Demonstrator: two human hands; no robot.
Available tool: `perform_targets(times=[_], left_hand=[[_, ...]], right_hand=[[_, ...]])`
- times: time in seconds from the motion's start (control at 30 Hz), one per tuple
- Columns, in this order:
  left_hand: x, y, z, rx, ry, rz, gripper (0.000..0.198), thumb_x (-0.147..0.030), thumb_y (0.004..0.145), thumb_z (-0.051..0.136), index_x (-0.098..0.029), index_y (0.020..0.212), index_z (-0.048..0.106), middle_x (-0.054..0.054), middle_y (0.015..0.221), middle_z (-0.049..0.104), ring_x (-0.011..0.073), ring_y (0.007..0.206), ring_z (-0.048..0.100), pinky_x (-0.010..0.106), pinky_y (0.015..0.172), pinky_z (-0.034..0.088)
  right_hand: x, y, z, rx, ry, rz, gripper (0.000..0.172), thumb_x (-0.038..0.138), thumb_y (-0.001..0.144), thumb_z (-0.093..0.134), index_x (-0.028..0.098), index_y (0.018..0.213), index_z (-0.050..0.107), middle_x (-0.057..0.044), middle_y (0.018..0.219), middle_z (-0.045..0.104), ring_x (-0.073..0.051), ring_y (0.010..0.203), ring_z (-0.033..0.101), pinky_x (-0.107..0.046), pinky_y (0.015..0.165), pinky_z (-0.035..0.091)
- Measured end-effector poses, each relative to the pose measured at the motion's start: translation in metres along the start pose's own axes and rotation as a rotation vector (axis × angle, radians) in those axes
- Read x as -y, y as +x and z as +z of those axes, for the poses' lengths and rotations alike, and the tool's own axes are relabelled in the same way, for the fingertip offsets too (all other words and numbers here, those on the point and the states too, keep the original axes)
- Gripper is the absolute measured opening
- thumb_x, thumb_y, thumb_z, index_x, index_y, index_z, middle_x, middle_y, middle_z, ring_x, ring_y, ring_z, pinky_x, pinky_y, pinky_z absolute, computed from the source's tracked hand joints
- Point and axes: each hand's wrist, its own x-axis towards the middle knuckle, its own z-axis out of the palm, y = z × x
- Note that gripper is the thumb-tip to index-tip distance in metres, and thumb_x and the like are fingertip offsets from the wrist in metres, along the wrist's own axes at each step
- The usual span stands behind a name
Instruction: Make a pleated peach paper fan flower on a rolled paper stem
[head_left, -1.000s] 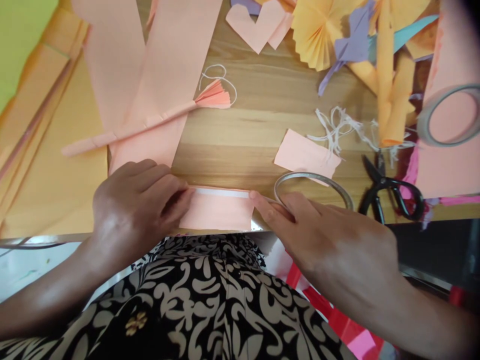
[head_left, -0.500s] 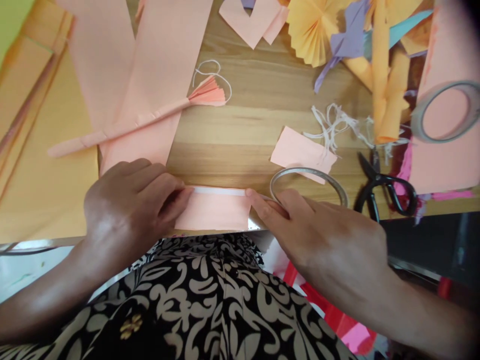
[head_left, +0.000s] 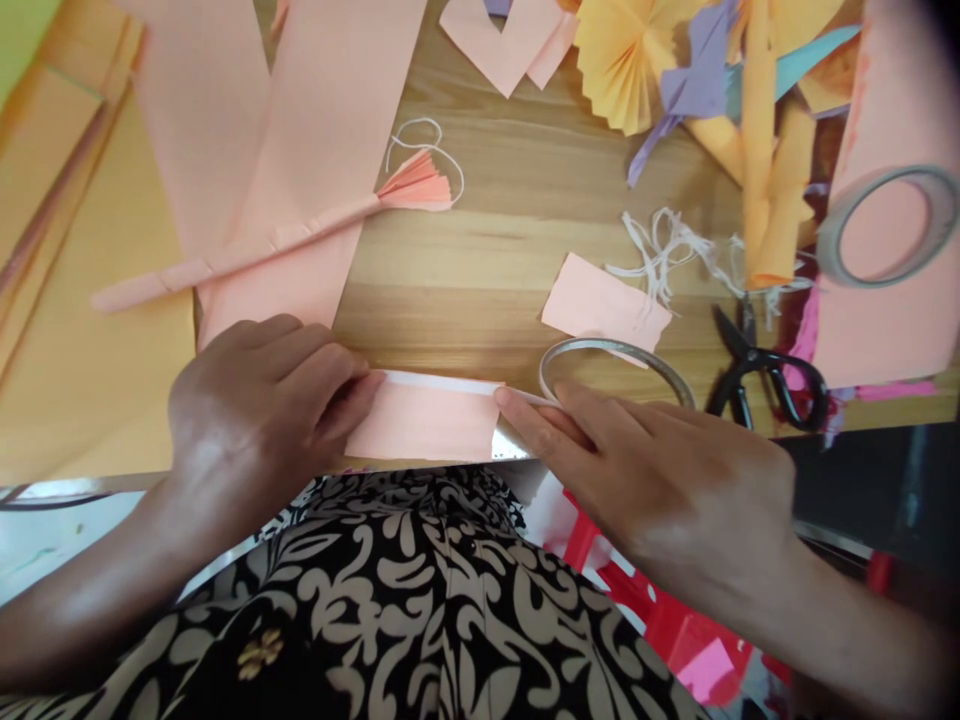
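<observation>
A small pale pink paper piece [head_left: 420,428] lies at the table's front edge, with a white tape strip [head_left: 442,382] along its far edge. My left hand [head_left: 259,405] is closed at the left end of the paper and tape, thumb and fingers pressed together there. At the other end, my right hand [head_left: 667,485] has its index fingertip on the tape by the paper's corner. Its remaining fingers curl at a tape roll [head_left: 622,346] that stands on its side; the strip runs to this roll. The roll's lower part is hidden behind the hand.
Black-handled scissors [head_left: 772,370] and a second tape roll [head_left: 832,240] lie to the right. A rolled pink paper stick [head_left: 247,248] with a fringed end crosses pink sheets at left. White strings [head_left: 667,245] touch another pink piece [head_left: 600,305]. Yellow paper fan [head_left: 619,60] lies far back.
My right hand has shifted slightly right, its index finger sliding along the tape to the paper's right corner. The left hand stays nearly in place.
</observation>
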Motion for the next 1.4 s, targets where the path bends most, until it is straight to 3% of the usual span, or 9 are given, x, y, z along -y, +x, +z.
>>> perform_targets(times=[0.33, 0.5, 0.67, 1.17, 1.4], left_hand=[[0.000, 0.002, -0.001, 0.007, -0.020, 0.008, 0.030, -0.016, 0.092, 0.069, -0.022, 0.065, 0.058, 0.003, 0.060, 0.059, 0.0231, 0.060, 0.051, 0.038, 0.053, 0.037], [0.000, 0.002, -0.001, 0.009, -0.010, 0.001, 0.030, -0.018, 0.092, 0.070, -0.022, 0.065, 0.058, 0.003, 0.059, 0.060, 0.0228, 0.060, 0.051, 0.038, 0.052, 0.037], [0.000, 0.001, 0.000, 0.023, -0.004, -0.013, 0.030, -0.020, 0.094, 0.068, -0.023, 0.067, 0.057, 0.002, 0.061, 0.060, 0.0217, 0.061, 0.052, 0.037, 0.053, 0.038], [0.000, 0.002, -0.002, 0.025, -0.035, -0.012, 0.026, -0.016, 0.090, 0.069, -0.024, 0.071, 0.054, 0.001, 0.061, 0.059, 0.0213, 0.061, 0.050, 0.036, 0.054, 0.037], [-0.004, 0.003, -0.006, 0.067, -0.035, -0.052, 0.027, -0.018, 0.095, 0.064, -0.025, 0.072, 0.052, 0.000, 0.063, 0.058, 0.0192, 0.063, 0.048, 0.035, 0.058, 0.040]], right_hand=[[0.005, 0.001, -0.006, 0.215, -0.009, 0.007, 0.039, 0.012, 0.103, 0.050, 0.025, 0.134, 0.071, -0.003, 0.080, 0.073, -0.013, 0.054, 0.050, -0.035, 0.054, 0.020], [0.005, 0.003, -0.006, 0.244, 0.022, 0.031, 0.041, 0.010, 0.101, 0.047, 0.025, 0.130, 0.073, -0.002, 0.070, 0.066, -0.014, 0.052, 0.048, -0.035, 0.054, 0.018], [0.005, 0.003, -0.005, 0.259, 0.033, 0.039, 0.044, 0.008, 0.100, 0.047, 0.025, 0.131, 0.073, -0.003, 0.073, 0.069, -0.014, 0.052, 0.049, -0.035, 0.054, 0.018], [0.010, 0.009, -0.001, 0.180, -0.017, 0.024, 0.047, -0.001, 0.096, 0.045, 0.021, 0.121, 0.078, 0.000, 0.060, 0.060, -0.013, 0.048, 0.046, -0.031, 0.050, 0.025], [0.010, 0.009, 0.004, 0.097, -0.041, 0.018, 0.046, -0.002, 0.095, 0.043, 0.020, 0.107, 0.082, 0.001, 0.055, 0.054, -0.014, 0.045, 0.043, -0.031, 0.050, 0.023]])
